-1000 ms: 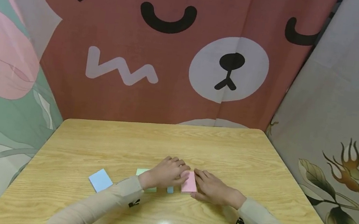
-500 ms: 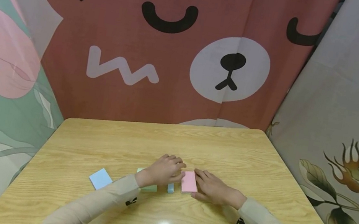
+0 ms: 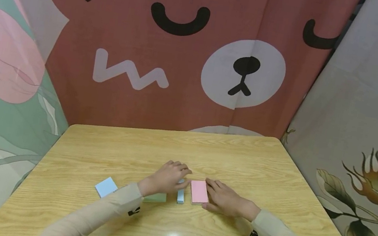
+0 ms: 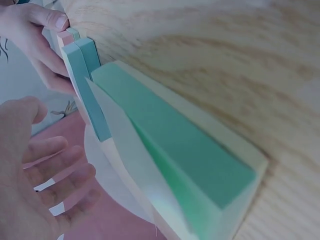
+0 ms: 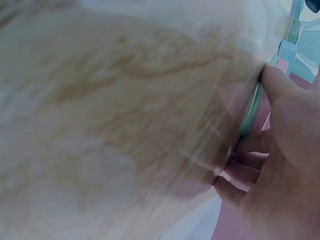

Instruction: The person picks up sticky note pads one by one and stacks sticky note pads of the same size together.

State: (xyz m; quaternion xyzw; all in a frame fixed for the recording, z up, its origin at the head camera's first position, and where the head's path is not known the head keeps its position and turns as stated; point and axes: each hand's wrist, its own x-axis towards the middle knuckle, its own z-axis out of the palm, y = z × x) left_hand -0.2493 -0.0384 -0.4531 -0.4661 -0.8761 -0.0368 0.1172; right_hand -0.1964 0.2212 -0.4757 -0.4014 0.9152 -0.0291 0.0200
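Sticky-note pads lie on the wooden table. My right hand (image 3: 226, 199) holds the right side of a pink pad (image 3: 199, 191), thumb at the near corner and fingers at the far one. A green layer (image 5: 254, 107) shows under it in the right wrist view. My left hand (image 3: 166, 180) hovers over a narrow light-blue pad (image 3: 181, 196), fingers loosely spread, holding nothing. Partly hidden under that hand is a green pad (image 3: 156, 197); in the left wrist view, a loose sheet (image 4: 122, 132) lifts off its side.
At the left lies a square blue pad (image 3: 106, 187), partly behind my left sleeve (image 3: 98, 212). The wooden table (image 3: 234, 157) ends at a bear-print curtain (image 3: 175, 112). A floral curtain (image 3: 345, 100) hangs at the right.
My left hand has moved left, away from the pink pad, uncovering more of the narrow blue pad. The right hand stays at the pink pad.
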